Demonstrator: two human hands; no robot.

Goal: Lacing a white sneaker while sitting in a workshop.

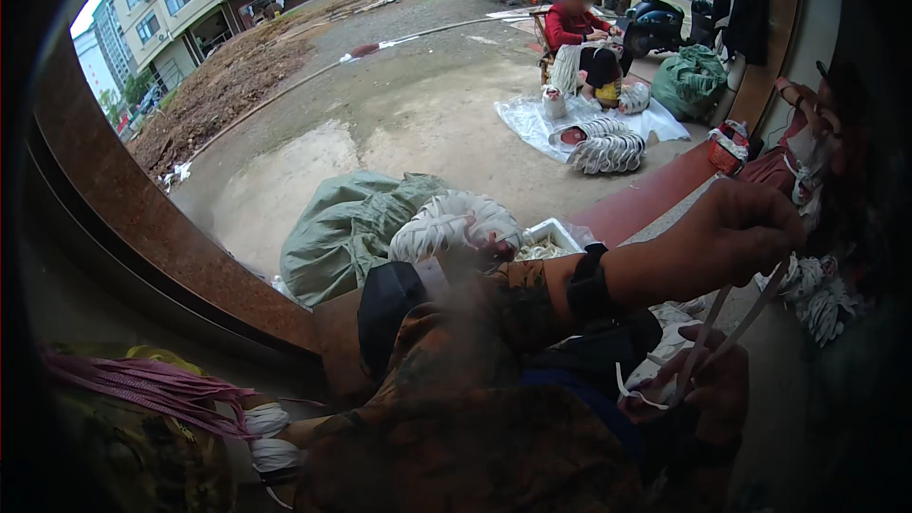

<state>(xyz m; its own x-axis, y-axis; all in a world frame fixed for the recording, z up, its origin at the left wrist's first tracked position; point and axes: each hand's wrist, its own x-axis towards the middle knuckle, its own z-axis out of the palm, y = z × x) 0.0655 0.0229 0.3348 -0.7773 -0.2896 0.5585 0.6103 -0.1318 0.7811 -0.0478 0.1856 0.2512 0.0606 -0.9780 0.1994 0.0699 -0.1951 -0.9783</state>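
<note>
My left hand (746,226), with a black band round its wrist, is raised at the right and closed on a pale flat lace (706,332). Two strands of this lace run down from its fingers, pulled fairly straight. Below it, in shadow, my right hand (714,378) has its fingers curled round the lower part of the lace. A short white loose end (638,397) curls out to the left of that hand. White material (670,318) lies just behind the right hand, partly hidden. My left sleeve (437,342) is patterned brown.
Pink laces (152,389) with white-wrapped bundles (274,437) lie at lower left. Ahead are a green sack (332,228), a coiled white lace bundle (456,223) and a white box (551,236). White bundles (822,294) lie at right. Outside, a person (575,28) sits among lace bundles (608,150).
</note>
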